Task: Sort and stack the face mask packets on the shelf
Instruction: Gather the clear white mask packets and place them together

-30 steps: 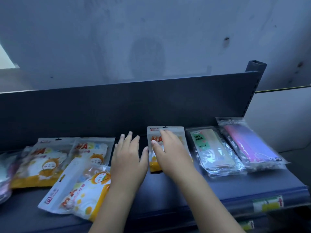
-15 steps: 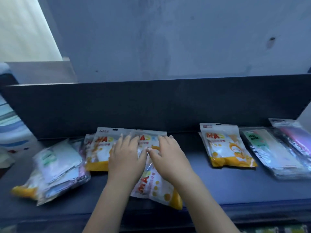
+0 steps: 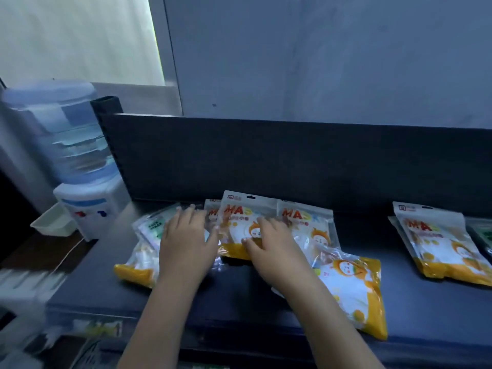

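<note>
Two bare hands are working over a dark shelf [image 3: 239,296] that is carrying several face mask packets. The left hand [image 3: 186,243] is lying palm down with its fingers spread, resting on a loose heap of clear and white packets [image 3: 149,230] at the left end of the shelf; a yellow-bottomed packet [image 3: 135,270] is showing under this heap. The right hand [image 3: 271,246] is lying flat with fingers slightly apart on the upper yellow and white packet [image 3: 239,217] printed with orange letters, and I cannot tell if the thumb is pinching its lower edge or only pressing it. This packet is overlapping a similar packet [image 3: 311,225] just to its right, and another similar one is peeking out behind it on the left. A further packet [image 3: 354,294] is lying tilted near the front edge, partly under the right forearm. Well apart, at the right side of the shelf, a separate yellow and white packet [image 3: 439,243] is lying alone, with a greenish packet [image 3: 484,235] just beside it at the border. A water dispenser [image 3: 72,161] is standing to the left of the shelf
</note>
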The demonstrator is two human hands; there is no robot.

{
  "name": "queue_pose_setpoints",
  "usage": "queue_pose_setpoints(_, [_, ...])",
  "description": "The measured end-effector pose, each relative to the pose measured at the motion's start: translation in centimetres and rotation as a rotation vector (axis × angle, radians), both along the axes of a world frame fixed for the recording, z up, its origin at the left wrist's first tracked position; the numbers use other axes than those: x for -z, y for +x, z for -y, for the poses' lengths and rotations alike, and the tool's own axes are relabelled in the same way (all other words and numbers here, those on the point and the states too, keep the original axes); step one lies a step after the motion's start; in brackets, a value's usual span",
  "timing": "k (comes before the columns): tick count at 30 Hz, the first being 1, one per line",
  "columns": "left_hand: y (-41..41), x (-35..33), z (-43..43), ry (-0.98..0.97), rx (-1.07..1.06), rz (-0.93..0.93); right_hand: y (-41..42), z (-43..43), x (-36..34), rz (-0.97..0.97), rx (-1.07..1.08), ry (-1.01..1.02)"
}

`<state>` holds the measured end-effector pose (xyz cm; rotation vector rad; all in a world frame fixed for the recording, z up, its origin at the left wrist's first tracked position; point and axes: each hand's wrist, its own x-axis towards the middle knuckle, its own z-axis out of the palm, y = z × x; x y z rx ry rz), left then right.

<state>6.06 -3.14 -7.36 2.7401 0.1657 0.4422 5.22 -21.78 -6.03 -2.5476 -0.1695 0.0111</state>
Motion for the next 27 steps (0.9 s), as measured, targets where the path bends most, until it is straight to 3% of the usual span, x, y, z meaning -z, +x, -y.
queue_pose_setpoints(6, [0.0,0.0,-4.5,-0.155,-0.158,0.038,0.1,-3.5,-0.2,0.002,-0.056,-0.012])
queue_pose_setpoints(11, [-0.1,0.5,-6.2,-0.240,-0.396,-0.247,1.1,-4.5,0.7,-0.001,0.001,-0.121])
queue_pose_setpoints(14, [-0.1,1.2,-6.4,-0.274,-0.407,-0.275,1.6,-3.8,1.2,0.002,0.035,-0.249])
queue_pose_setpoints(23, [0.1,0.3,-6.5,-0.710,-0.206,0.064,1.8,-2.4,1.5,-0.078,-0.005,-0.315])
queue_pose_setpoints(27, [-0.1,0.4,-6.9,-0.875,-0.196,0.181,1.3,-3.0,1.6,0.067,-0.101,-0.260])
